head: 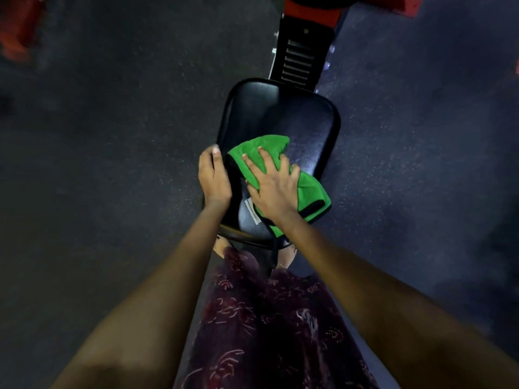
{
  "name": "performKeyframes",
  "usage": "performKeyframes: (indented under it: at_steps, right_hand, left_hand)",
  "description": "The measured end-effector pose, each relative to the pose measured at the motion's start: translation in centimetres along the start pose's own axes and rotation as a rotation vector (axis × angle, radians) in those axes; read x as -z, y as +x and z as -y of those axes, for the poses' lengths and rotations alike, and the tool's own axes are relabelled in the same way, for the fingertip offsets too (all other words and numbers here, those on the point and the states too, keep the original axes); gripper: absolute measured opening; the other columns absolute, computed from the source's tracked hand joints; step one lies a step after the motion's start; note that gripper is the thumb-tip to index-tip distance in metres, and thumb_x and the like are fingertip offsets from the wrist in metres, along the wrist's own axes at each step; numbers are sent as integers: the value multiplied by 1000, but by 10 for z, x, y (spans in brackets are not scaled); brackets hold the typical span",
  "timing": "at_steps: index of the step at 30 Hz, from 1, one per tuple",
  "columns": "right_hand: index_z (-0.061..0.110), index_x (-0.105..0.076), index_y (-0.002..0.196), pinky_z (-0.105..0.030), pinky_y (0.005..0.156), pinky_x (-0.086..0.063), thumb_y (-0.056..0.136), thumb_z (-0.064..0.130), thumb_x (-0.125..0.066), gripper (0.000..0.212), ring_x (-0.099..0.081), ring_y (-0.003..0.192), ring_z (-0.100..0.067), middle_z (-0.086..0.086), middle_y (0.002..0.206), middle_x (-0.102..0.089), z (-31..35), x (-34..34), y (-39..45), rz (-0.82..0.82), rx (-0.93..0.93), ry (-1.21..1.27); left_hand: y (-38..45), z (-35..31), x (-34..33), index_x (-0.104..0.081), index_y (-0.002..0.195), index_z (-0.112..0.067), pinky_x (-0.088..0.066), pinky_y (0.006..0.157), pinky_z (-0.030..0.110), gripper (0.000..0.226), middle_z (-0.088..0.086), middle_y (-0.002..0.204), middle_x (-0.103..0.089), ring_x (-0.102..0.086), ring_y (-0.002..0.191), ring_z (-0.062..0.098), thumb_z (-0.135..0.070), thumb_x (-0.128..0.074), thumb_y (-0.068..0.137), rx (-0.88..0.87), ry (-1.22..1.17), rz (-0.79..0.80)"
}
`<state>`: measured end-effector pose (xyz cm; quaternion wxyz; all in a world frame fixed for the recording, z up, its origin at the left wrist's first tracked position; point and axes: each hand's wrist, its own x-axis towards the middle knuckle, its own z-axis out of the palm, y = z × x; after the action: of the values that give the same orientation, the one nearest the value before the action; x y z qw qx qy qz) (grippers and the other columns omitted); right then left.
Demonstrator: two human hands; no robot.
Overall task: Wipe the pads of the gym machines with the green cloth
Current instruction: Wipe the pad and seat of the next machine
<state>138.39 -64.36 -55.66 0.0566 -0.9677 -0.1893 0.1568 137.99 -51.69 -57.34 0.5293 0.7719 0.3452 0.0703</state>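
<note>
A black padded seat [283,116] of a gym machine fills the middle of the head view. On its near half lies the green cloth [309,189], bunched, with one corner hanging past the pad's right edge. My right hand [271,186] presses flat on the cloth with spread, straight fingers. My left hand [213,178] grips the pad's left edge, thumb on top and fingers curled down over the side.
The machine's black and red frame [302,46] rises beyond the pad's far end. Dark speckled rubber floor [112,136] surrounds the seat on both sides. Red equipment [16,29] sits at the far left corner. My patterned dark red garment [269,327] hangs below the pad.
</note>
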Motion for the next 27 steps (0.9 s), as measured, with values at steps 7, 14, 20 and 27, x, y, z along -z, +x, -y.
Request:
performKeyframes:
  at_steps: [7, 14, 20, 27]
  right_hand:
    - [38, -34, 144, -52, 94, -37, 83, 50, -56, 65, -39, 122, -34, 0, 151, -35, 25, -17, -45, -6, 45, -13]
    - [35, -38, 142, -51, 98, -36, 86, 42, -58, 60, -32, 128, -35, 5, 154, -25, 40, 1, -81, 213, 72, 45]
    - [36, -48, 135, -47, 110, -30, 87, 39, -58, 50, -22, 136, -30, 4, 149, -27, 52, 71, -54, 229, -153, 556]
    - [21, -58, 116, -41, 96, -49, 63, 40, -76, 59, -59, 106, -29, -15, 122, -58, 59, 142, -1, 68, -325, 1226]
  left_hand:
    - [-61, 12, 36, -52, 132, -5, -26, 106, 12, 35, 8, 142, -47, -39, 133, 15, -17, -40, 102, 63, -1, 68]
    - [-77, -3, 44, -50, 132, 0, -20, 112, 23, 41, 10, 147, -38, -31, 139, 23, -17, -57, 94, 122, 222, 251]
    - [-95, -38, 61, -55, 121, -5, -54, 87, 36, 57, 20, 119, -62, -65, 97, 25, -43, -70, 82, 660, -537, 175]
    - [-71, -107, 142, -61, 120, -3, -58, 67, 34, 38, 18, 107, -69, -69, 90, 28, -22, -58, 88, 572, -705, 322]
